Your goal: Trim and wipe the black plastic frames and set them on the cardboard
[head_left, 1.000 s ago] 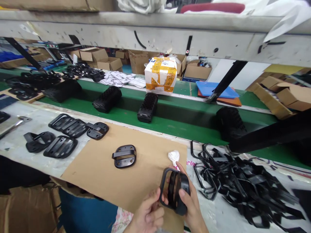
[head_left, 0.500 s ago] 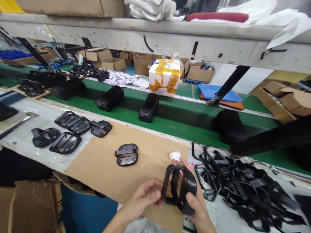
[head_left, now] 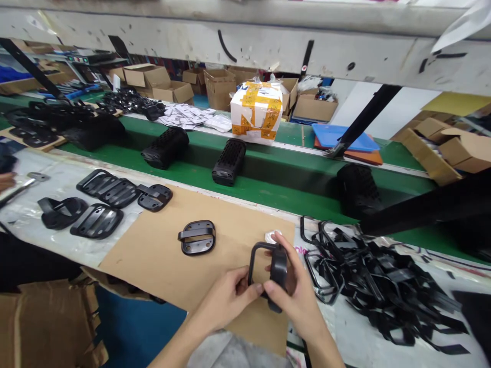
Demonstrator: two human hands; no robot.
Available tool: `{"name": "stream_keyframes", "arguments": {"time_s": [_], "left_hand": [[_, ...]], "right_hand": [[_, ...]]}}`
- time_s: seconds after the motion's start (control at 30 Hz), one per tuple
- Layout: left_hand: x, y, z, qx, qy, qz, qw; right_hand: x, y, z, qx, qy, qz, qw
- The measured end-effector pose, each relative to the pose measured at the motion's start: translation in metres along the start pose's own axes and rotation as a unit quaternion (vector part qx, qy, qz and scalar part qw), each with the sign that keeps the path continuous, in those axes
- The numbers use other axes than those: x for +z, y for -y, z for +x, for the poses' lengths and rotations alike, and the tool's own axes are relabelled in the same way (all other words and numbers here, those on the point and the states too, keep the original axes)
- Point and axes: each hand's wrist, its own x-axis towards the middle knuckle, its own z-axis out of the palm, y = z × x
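Note:
Above the cardboard sheet (head_left: 153,250), my right hand (head_left: 297,294) grips a black plastic base plate (head_left: 279,268) turned edge-on, thumb on its near side and fingers behind. A black U-shaped handle (head_left: 253,258) stands out from the plate toward the left. My left hand (head_left: 233,296) is closed on the handle's lower end, thumb and fingers pinching it. Where handle and plate meet is partly hidden by my fingers. On the cardboard lies a similar plate with its handle across it (head_left: 197,237). A crumpled white scrap (head_left: 271,236) sits behind my right hand.
A heap of black handles (head_left: 383,281) lies to the right. Several plates with handles (head_left: 97,221) lie to the left. Black perforated housings (head_left: 229,161) stand on the green belt (head_left: 268,184) beyond. A co-worker's hand (head_left: 5,181) shows at the far left edge.
The held piece has turned from facing me to edge-on and shifted slightly left. My left hand has closed on its handle. A co-worker's hand has come into view at left.

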Motion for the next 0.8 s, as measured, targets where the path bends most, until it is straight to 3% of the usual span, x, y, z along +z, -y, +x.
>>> {"name": "stream_keyframes", "arguments": {"time_s": [0.17, 0.3, 0.4, 0.47, 0.53, 0.67, 0.8], "left_hand": [[-0.008, 0.001, 0.035, 0.059, -0.022, 0.202, 0.977], [-0.019, 0.001, 0.067, 0.168, -0.08, 0.287, 0.94], [-0.024, 0.0, 0.083, 0.234, -0.124, 0.409, 0.873], [-0.024, 0.0, 0.089, 0.248, -0.139, 0.495, 0.821], [-0.024, 0.003, 0.093, 0.255, -0.138, 0.545, 0.787], [-0.028, 0.011, 0.096, 0.267, -0.135, 0.583, 0.755], [-0.032, 0.016, 0.097, 0.265, -0.138, 0.596, 0.746]], "right_hand": [[-0.005, 0.005, -0.002, -0.044, 0.073, -0.185, 0.979], [-0.025, -0.016, -0.019, -0.019, 0.044, -0.221, 0.974], [-0.035, -0.048, -0.038, 0.015, -0.026, -0.284, 0.958], [-0.037, -0.066, -0.045, 0.025, -0.071, -0.312, 0.947], [-0.038, -0.075, -0.045, 0.043, -0.095, -0.323, 0.941], [-0.042, -0.068, -0.037, 0.08, -0.104, -0.283, 0.95], [-0.049, -0.059, -0.054, 0.22, -0.098, -0.079, 0.967]]}}
